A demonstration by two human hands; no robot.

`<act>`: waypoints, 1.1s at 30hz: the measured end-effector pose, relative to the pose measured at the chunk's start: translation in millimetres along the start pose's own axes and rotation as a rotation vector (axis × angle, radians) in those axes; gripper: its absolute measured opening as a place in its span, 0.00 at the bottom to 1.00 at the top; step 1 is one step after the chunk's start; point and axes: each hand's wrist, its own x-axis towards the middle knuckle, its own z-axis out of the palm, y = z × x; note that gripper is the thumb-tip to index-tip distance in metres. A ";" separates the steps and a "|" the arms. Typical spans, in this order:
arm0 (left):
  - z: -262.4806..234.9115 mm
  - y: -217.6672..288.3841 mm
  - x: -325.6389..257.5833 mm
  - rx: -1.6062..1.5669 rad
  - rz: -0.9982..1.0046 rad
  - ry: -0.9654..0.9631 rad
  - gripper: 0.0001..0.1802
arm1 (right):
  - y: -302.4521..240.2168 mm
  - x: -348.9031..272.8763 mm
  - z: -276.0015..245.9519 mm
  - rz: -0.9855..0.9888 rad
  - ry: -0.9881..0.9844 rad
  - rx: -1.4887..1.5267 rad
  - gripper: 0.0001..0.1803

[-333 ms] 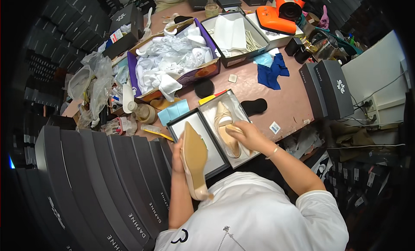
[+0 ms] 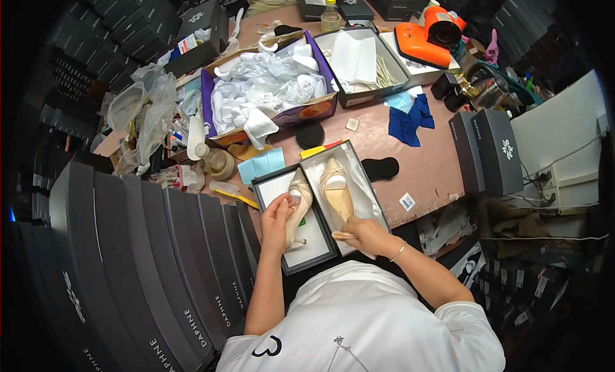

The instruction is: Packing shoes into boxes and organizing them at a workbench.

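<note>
My left hand point(image 2: 275, 219) grips a beige high-heeled shoe point(image 2: 300, 202) and holds it over the black-rimmed box lid point(image 2: 306, 251) that lies in front of me. A second beige shoe point(image 2: 334, 185) lies in white paper inside the open shoe box point(image 2: 370, 191) just right of the lid. At the near end of that box my right hand point(image 2: 364, 234) is closed on a thin beige part, which looks like that shoe's heel. A bracelet is on the right wrist.
Dark shoe boxes point(image 2: 160, 269) are stacked along the left. Further back sit a purple box of white paper and plastic point(image 2: 269, 93), a box of white sheets point(image 2: 362, 61), an orange tool point(image 2: 426, 35), a blue cloth point(image 2: 413, 119), black insoles point(image 2: 379, 168) and two grey boxes point(image 2: 490, 151).
My left hand has carried its shoe from near my body up over the lid. My right hand has slid back from the middle of the boxed shoe to the box's near end.
</note>
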 end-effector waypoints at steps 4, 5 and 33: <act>-23.0 -14.0 -14.0 -0.245 -0.275 -0.122 0.31 | -57.9 -7.7 -61.7 0.061 0.247 0.687 0.10; -18.3 -8.3 -21.8 -0.271 -0.413 -0.256 0.39 | -67.1 -16.5 -58.7 0.178 0.292 0.974 0.10; 10.3 -16.6 -79.4 -0.583 -0.525 -0.436 0.35 | -89.2 -3.0 22.0 -0.514 0.107 -0.313 0.04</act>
